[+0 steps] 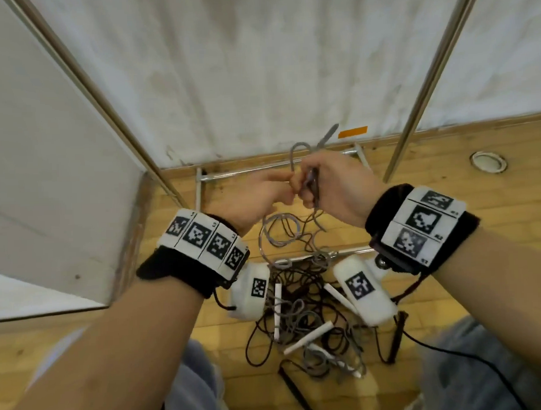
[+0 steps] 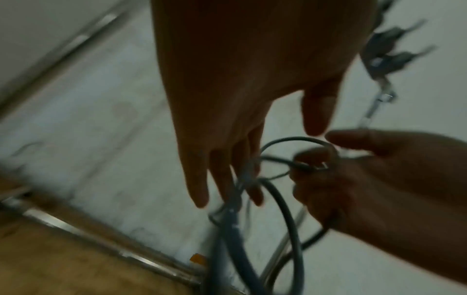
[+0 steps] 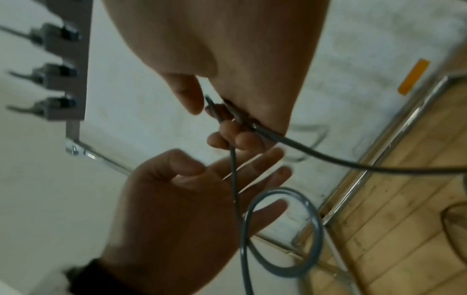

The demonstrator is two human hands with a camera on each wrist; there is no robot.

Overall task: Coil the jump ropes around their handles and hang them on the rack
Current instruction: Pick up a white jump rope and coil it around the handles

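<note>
Here the grey rope [image 1: 295,161] is held up between both hands above the wooden floor [image 1: 446,174], its slack trailing down into a tangled pile of ropes [image 1: 300,314]. Only the right wrist view shows the rack's hooks [image 3: 58,71]. The right hand [image 1: 333,184] is clenched around the rope and its handle. The left hand [image 3: 177,199] lies released, fingers [image 3: 267,173] straight, brushing the rope's loop.

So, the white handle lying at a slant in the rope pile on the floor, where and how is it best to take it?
Probably pinch the white handle at its bare upper right end, coming from above; cords cross its lower end.
</note>
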